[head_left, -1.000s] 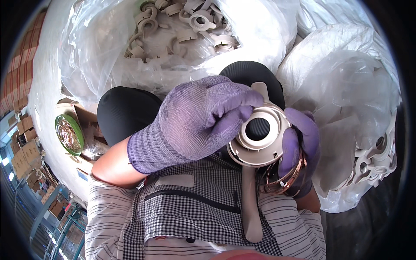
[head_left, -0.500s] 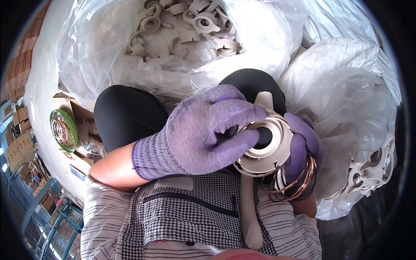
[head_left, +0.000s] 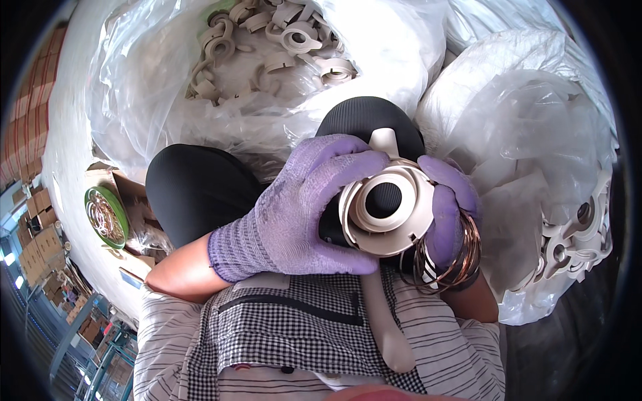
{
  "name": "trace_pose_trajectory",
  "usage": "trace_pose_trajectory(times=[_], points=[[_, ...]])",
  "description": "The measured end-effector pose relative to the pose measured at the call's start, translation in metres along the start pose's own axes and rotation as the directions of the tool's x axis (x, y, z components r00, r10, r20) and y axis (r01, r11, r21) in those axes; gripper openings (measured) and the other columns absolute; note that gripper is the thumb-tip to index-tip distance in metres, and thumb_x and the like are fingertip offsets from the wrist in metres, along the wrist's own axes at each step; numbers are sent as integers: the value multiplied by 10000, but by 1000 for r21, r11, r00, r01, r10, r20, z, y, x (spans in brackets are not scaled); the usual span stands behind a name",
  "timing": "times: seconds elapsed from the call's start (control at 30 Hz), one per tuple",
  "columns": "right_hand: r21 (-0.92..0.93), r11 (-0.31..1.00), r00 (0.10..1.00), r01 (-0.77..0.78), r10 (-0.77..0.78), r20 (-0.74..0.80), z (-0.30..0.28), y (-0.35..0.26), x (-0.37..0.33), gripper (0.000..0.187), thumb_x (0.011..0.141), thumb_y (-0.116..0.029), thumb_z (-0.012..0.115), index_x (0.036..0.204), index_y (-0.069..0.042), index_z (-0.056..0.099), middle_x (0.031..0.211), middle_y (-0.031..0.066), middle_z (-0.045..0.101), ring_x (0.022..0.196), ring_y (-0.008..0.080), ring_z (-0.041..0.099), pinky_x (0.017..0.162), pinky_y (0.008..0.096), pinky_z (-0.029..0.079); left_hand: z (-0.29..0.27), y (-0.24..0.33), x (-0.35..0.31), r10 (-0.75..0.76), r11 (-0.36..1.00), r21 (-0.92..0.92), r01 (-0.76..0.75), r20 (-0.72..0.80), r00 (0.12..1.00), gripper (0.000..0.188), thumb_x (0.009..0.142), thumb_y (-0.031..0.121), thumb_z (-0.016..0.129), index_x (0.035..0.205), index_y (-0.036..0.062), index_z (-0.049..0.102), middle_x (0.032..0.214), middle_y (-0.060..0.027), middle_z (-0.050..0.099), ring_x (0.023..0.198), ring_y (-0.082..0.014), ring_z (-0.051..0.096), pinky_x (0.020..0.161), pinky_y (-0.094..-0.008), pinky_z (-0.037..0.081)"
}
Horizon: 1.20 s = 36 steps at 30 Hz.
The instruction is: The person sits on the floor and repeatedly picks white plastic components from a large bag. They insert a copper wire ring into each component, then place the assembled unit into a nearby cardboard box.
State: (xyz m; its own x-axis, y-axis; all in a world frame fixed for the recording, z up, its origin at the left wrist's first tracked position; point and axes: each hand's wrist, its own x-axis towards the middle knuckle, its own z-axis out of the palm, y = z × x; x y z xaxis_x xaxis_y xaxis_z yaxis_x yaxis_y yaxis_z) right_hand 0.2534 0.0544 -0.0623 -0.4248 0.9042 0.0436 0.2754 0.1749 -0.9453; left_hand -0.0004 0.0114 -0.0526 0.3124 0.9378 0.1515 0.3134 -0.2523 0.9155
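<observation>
With my gloved left hand (head_left: 294, 210) curved around the left rim, fingers above and thumb below, and my gloved right hand (head_left: 449, 207) gripping the right rim, I hold a round beige plastic piece (head_left: 416, 217) above my lap, its long handle (head_left: 388, 327) pointing toward me. Thin copper-coloured rings (head_left: 472, 250) hang at my right hand. Beyond my knees, an open plastic bag (head_left: 144, 87) holds similar beige parts (head_left: 299, 39), and a green dish (head_left: 122, 217) of rings sits off to my left.
</observation>
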Motion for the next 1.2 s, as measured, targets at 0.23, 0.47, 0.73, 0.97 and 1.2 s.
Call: trace_pose_trajectory(times=[0.23,0.47,0.73,0.97,1.2], points=[[-190,966,985,174,-172,28,-4,13,0,307,966,-79,574,1232,40,672,1068,153,693,948,272,634,860,353,518,5,-6,3,92,994,60,-90,-33,995,894,716,444,908,1403,20,524,1340,-211,572,1234,-396,569,1071,-477,433],[-65,990,931,126,-96,352,-32,-1,19,845,721,-375,887,1416,-12,573,1169,139,621,983,264,634,847,375,537,-2,-2,4,70,985,159,-69,-3,998,897,708,438,905,1398,15,519,1345,-207,574,1252,-390,565,1087,-489,419],[-214,963,949,163,-94,301,-15,-1,14,937,717,-370,902,1498,-78,477,1237,175,635,1087,382,664,925,457,563,3,-1,14,31,967,253,-40,40,999,1085,592,526,933,1460,44,495,1487,-273,480,1418,-501,403,1219,-637,206],[-270,960,944,77,18,330,-16,-6,12,951,720,-341,907,1505,-52,454,1276,194,623,1137,365,633,970,442,521,22,-37,9,149,953,275,-130,-49,988,1153,509,650,929,1426,77,527,1496,-263,488,1389,-591,364,1160,-674,246],[-370,923,931,108,36,362,-22,-12,15,1031,682,-331,936,1509,10,425,1450,210,554,1279,360,582,1104,449,460,28,-45,15,185,932,325,-163,-40,982,1139,505,641,935,1410,79,530,1462,-251,511,1346,-539,420,1147,-640,287]])
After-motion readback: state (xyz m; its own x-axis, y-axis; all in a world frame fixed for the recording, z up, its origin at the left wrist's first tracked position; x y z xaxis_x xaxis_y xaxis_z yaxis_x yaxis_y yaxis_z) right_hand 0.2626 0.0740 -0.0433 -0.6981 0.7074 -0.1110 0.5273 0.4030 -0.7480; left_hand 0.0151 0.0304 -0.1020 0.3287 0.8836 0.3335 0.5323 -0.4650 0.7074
